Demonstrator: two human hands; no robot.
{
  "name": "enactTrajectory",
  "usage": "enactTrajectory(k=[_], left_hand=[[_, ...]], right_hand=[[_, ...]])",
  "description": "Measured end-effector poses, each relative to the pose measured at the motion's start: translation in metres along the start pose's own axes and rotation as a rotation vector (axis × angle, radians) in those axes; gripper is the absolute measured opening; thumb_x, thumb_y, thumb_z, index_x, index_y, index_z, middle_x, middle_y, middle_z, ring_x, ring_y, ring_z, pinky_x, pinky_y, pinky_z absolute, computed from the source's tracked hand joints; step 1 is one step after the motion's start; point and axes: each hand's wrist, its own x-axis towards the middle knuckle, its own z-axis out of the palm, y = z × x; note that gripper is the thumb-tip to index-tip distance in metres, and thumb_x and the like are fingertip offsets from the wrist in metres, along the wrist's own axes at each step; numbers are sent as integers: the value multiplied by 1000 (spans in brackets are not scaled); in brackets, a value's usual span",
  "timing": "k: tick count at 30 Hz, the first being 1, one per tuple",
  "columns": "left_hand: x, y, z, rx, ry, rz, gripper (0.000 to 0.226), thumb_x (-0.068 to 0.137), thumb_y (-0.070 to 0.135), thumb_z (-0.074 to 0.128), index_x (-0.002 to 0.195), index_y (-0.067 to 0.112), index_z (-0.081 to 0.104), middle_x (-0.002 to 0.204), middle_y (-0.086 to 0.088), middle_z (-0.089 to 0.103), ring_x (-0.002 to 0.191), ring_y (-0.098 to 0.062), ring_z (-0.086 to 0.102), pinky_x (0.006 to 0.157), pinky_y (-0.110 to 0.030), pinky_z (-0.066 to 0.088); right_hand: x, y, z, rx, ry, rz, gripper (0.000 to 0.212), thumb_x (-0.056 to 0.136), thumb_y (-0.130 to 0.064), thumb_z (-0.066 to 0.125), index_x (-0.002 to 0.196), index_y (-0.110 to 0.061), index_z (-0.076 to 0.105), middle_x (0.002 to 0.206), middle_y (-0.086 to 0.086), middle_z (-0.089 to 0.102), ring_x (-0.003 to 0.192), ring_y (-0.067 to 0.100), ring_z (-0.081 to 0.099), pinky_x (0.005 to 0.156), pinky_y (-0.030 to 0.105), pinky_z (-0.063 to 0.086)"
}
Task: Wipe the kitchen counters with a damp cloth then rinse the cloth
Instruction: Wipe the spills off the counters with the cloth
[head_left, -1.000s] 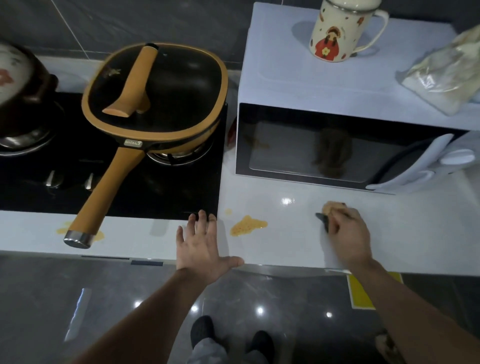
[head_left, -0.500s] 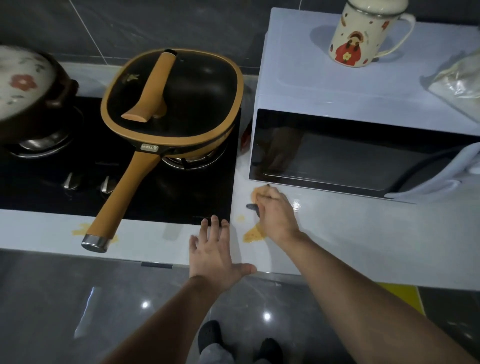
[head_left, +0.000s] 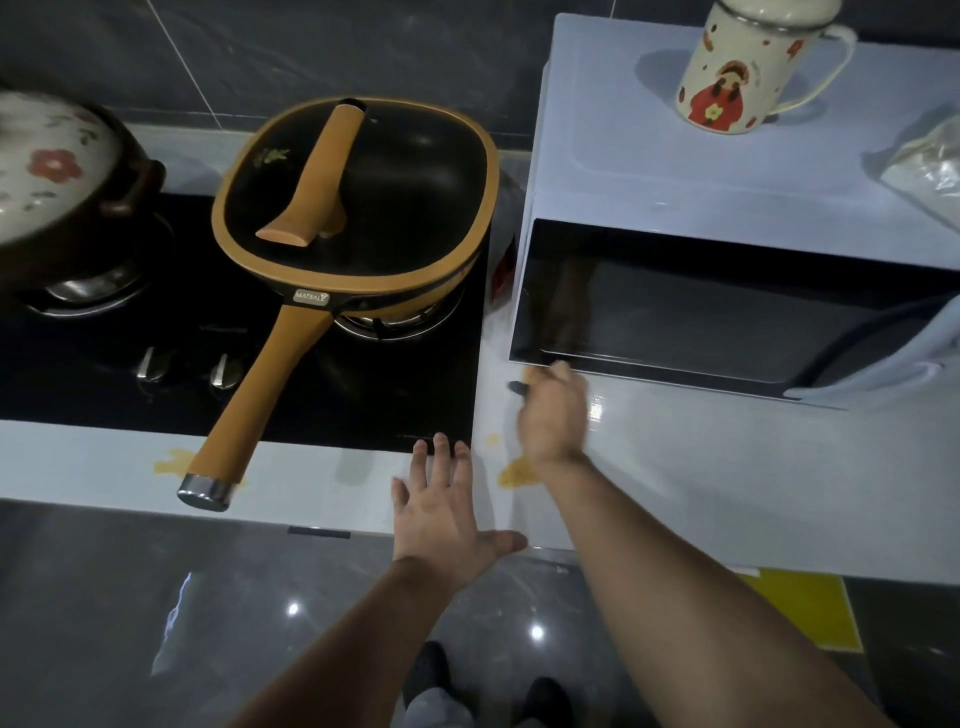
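Note:
My right hand (head_left: 551, 415) presses a small yellow-and-dark cloth (head_left: 521, 383) onto the white counter (head_left: 727, 467), just in front of the microwave's left corner; the cloth is mostly hidden under the fingers and blurred. An orange spill (head_left: 514, 475) lies on the counter beside my right wrist, with a smaller spot (head_left: 492, 439) above it. Another orange stain (head_left: 174, 461) sits by the pan handle's end. My left hand (head_left: 447, 512) rests flat with fingers spread on the counter's front edge, holding nothing.
A black hob (head_left: 363, 384) carries a lidded orange-rimmed pan (head_left: 358, 208), its long handle (head_left: 254, 395) overhanging the counter, and a floral-lidded pot (head_left: 47, 171) at left. A white microwave (head_left: 727, 244) at right bears a mug (head_left: 737, 67) and a bag (head_left: 930, 166).
My right hand with the cloth swept left along the counter from the microwave's middle to its left corner, passing over the spill. My left hand stayed planted.

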Motion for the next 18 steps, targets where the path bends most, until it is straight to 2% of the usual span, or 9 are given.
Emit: enactTrajectory(k=[3, 5, 7, 10, 11, 14, 16, 18], left_hand=[[-1, 1, 0, 2, 0, 2, 126, 70, 85, 54, 155, 19, -10, 164, -5, -17, 149, -28, -20, 121, -55, 9], [-1, 1, -1, 15, -1, -2, 125, 70, 85, 53, 155, 19, -11, 164, -4, -17, 149, -29, -20, 121, -55, 9], [-1, 1, -2, 17, -3, -2, 125, 70, 85, 54, 155, 19, -11, 164, -4, -17, 149, -29, -20, 121, -56, 9], [-1, 1, -2, -9, -10, -6, 126, 69, 85, 55, 156, 19, -9, 164, -4, -15, 149, -28, -19, 121, -56, 9], [-1, 0, -1, -9, -9, -5, 127, 68, 85, 56, 156, 19, -9, 164, -4, -15, 149, -28, -19, 121, -56, 9], [-1, -1, -1, -11, 1, -4, 127, 68, 84, 56, 155, 19, -10, 164, -4, -14, 150, -28, -19, 121, -55, 8], [-1, 0, -1, -22, 3, -8, 127, 68, 84, 56, 155, 18, -10, 164, -4, -15, 149, -28, -19, 121, -55, 7], [-2, 1, -2, -23, -1, -6, 127, 69, 84, 56, 155, 18, -10, 164, -4, -15, 149, -28, -19, 121, -56, 8]], right_hand=[[-10, -32, 18, 68, -97, -179, 36, 87, 1, 51, 119, -12, 62, 128, 3, 54, 118, 24, 45, 98, 29, 44], [-9, -23, 11, 48, -158, -320, 35, 88, -1, 55, 119, -16, 61, 131, -2, 52, 119, 20, 45, 100, 28, 43], [-3, 9, -3, 38, -165, -375, 29, 83, -2, 64, 108, -17, 66, 124, -2, 58, 113, 21, 56, 94, 31, 49], [6, 80, -39, -101, -23, -219, 4, 86, -11, 67, 83, -11, 70, 93, 6, 68, 88, 27, 64, 77, 33, 51], [6, 106, -52, -137, 55, -160, 9, 86, -15, 68, 79, -11, 70, 90, 6, 68, 86, 28, 63, 76, 32, 50], [-9, 161, -89, -191, 120, 63, 7, 85, -9, 65, 86, -7, 71, 99, 13, 67, 93, 31, 60, 85, 32, 47], [-11, 168, -95, -168, 162, 235, 12, 83, -1, 61, 91, -2, 70, 98, 22, 64, 91, 38, 59, 84, 37, 48], [-6, 148, -86, -100, 211, 302, 13, 81, 0, 59, 87, -3, 71, 97, 22, 64, 94, 41, 58, 83, 37, 47]])
